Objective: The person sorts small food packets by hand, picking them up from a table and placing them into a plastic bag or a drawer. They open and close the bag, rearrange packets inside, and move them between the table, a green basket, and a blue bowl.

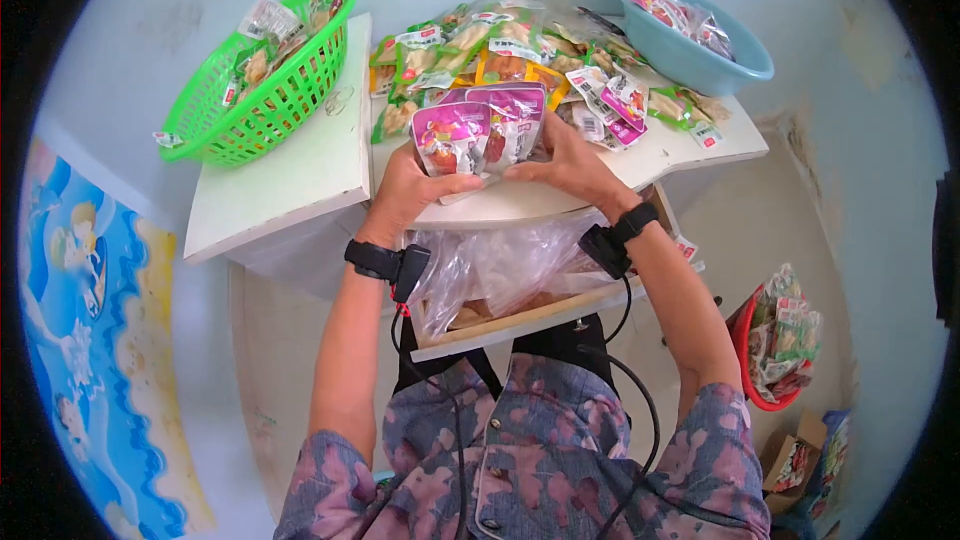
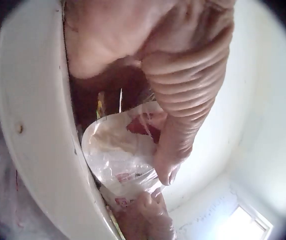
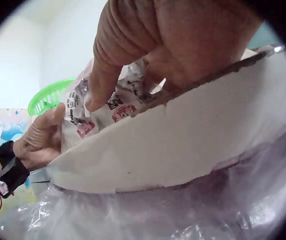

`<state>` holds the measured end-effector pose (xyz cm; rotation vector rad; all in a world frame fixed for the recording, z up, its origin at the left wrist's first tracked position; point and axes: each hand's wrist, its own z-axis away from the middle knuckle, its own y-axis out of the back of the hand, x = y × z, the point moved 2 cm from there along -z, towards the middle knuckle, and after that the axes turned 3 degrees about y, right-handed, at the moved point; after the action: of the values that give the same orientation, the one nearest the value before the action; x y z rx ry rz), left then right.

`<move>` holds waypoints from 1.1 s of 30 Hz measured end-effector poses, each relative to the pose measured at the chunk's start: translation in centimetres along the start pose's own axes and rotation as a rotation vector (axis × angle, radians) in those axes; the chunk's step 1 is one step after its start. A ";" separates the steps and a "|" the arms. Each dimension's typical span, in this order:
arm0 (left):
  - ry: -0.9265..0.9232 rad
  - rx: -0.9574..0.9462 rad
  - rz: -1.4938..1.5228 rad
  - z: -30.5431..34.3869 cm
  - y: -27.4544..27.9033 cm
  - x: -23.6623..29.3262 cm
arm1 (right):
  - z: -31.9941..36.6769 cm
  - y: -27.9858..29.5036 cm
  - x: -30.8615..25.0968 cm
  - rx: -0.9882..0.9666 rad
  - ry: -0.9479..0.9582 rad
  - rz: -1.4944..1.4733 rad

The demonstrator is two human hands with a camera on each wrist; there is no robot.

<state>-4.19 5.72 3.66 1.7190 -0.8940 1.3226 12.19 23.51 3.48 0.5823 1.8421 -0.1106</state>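
Both hands hold a small bunch of pink-and-white snack packets upright near the desk's front edge. My left hand [image 1: 418, 188] grips the left packet [image 1: 450, 138], its thumb across the lower front. On the other side my right hand [image 1: 574, 162] grips the right packet [image 1: 516, 122], thumb at the bottom corner and fingers behind. The left wrist view shows a clear-and-white packet side [image 2: 120, 145] under the thumb. In the right wrist view, black print and red logos show on the packets [image 3: 114, 107]. Behind them lies a heap of green and yellow packets [image 1: 480, 45].
A green basket [image 1: 270, 105] with packets stands at the left, a light-blue basin [image 1: 690, 55] with packets at the back right. Below the desktop [image 1: 290, 185], an open drawer [image 1: 520, 318] holds clear plastic. A red bin [image 1: 745, 350] of packets stands on the floor at right.
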 end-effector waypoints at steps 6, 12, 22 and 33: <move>0.102 -0.038 0.273 -0.6 0.5 -0.8 | -0.7 0.6 -0.5 -0.090 -0.230 -0.019; 0.064 -0.057 0.467 -0.3 -0.2 -0.6 | -0.6 -0.3 -0.3 -0.028 -0.167 -0.081; 0.056 -0.082 0.531 -0.2 -0.4 -1.7 | -0.6 0.5 -0.5 -0.044 -0.240 -0.037; 0.100 -0.167 0.463 1.1 -1.4 0.5 | 1.6 1.2 -1.0 -0.073 -0.246 -0.105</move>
<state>-2.41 5.35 3.75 1.3505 -1.3575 1.5610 14.40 23.64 4.11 0.4021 1.6296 -0.1771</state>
